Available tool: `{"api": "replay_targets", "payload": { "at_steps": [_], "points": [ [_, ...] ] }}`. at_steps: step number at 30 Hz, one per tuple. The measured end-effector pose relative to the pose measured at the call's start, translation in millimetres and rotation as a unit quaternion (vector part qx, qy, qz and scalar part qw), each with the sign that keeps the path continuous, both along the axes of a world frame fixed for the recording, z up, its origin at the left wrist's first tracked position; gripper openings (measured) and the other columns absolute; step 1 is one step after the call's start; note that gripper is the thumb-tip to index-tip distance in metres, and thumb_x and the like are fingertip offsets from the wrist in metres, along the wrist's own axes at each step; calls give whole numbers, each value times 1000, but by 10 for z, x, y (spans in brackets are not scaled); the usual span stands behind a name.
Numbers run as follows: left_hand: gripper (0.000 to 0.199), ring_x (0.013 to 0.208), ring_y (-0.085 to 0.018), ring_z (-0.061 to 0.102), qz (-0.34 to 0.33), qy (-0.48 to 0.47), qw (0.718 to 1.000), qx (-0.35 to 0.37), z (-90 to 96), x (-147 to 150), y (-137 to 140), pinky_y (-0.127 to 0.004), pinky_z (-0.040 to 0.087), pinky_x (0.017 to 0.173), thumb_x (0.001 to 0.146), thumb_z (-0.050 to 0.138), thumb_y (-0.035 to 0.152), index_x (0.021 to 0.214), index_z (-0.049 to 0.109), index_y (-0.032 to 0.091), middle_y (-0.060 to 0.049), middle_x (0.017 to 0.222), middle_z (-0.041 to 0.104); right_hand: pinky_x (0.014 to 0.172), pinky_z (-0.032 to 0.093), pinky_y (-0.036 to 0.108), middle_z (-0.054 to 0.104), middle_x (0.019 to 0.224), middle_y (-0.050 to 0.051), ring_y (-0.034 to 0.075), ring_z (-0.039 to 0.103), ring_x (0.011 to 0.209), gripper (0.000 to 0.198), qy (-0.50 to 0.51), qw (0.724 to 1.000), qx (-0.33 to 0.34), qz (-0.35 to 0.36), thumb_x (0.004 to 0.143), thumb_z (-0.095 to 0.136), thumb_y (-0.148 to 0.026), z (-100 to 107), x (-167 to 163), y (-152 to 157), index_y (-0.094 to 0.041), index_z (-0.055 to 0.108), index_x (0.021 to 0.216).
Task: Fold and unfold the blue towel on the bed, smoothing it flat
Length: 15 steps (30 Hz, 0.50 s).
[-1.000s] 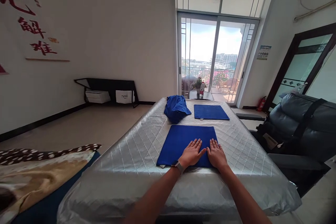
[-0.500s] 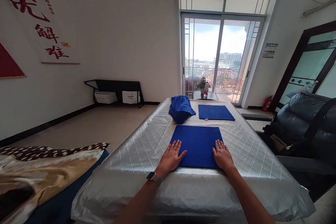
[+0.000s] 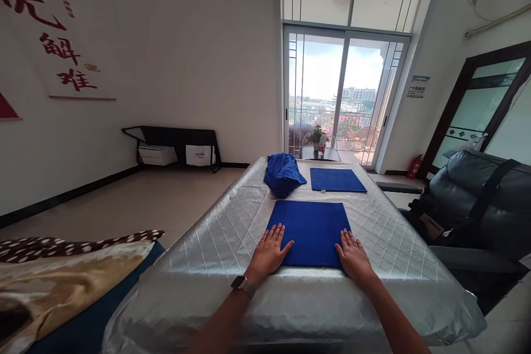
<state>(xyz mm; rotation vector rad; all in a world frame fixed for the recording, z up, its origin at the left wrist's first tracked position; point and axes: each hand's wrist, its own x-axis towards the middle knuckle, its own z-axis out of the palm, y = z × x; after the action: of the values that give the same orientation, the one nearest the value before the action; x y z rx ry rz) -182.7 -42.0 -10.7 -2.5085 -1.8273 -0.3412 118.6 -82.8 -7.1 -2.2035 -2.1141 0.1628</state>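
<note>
A blue folded cloth [image 3: 311, 232] lies flat and square on the silver quilted cover [image 3: 215, 249] in front of me. My left hand [image 3: 269, 249] rests flat on its left edge, fingers stretched out and thumb spread onto the cloth. On the opposite edge lies my right hand [image 3: 352, 251], also flat with fingers extended. Neither hand grips anything. Beyond the cloth, a crumpled blue cloth [image 3: 284, 174] sits in a heap at the far left. Beside it, to the right, a second flat blue cloth [image 3: 338, 180] is spread out.
A dark padded chair [image 3: 477, 204] with a strapped bag stands at the right. Patterned bedding [image 3: 83, 282] lies at lower left. A low black shelf [image 3: 178, 146] is by the wall. Past the far end are a small table with a bottle [image 3: 322, 145] and sliding glass doors [image 3: 344, 94].
The camera view has turned slightly to the right and up. Both hands stay flat on the cloth's edges, and the cloths look unmoved.
</note>
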Motion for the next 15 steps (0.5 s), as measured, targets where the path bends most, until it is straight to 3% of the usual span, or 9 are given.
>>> {"api": "replay_targets", "payload": {
  "at_steps": [5, 11, 15],
  "points": [
    [73, 153, -26, 26, -8, 13, 1000, 18, 14, 9, -8, -45, 21, 126, 103, 27, 60, 156, 36, 9, -12, 163, 31, 126, 7, 41, 11, 169, 6, 19, 4, 156, 69, -2, 1000, 1, 0, 102, 15, -46, -6, -11, 2, -10, 15, 161],
    [66, 151, -25, 29, -17, 5, 994, 103, 115, 27, -100, -47, 19, 127, 104, 29, 55, 152, 43, 12, -12, 160, 39, 126, 8, 43, 11, 169, 7, 19, 4, 156, 69, 5, 1000, 14, 3, 102, 16, -46, -45, 3, 11, -10, 15, 161],
    [67, 151, -27, 30, -45, -15, 989, 139, 172, 375, -292, -50, 24, 125, 105, 25, 56, 152, 44, 12, -14, 160, 40, 125, 10, 43, 12, 168, 8, 20, 6, 156, 68, 6, 1000, 18, 2, 102, 18, -46, -63, 4, 20, -11, 17, 161]
  ]
}}
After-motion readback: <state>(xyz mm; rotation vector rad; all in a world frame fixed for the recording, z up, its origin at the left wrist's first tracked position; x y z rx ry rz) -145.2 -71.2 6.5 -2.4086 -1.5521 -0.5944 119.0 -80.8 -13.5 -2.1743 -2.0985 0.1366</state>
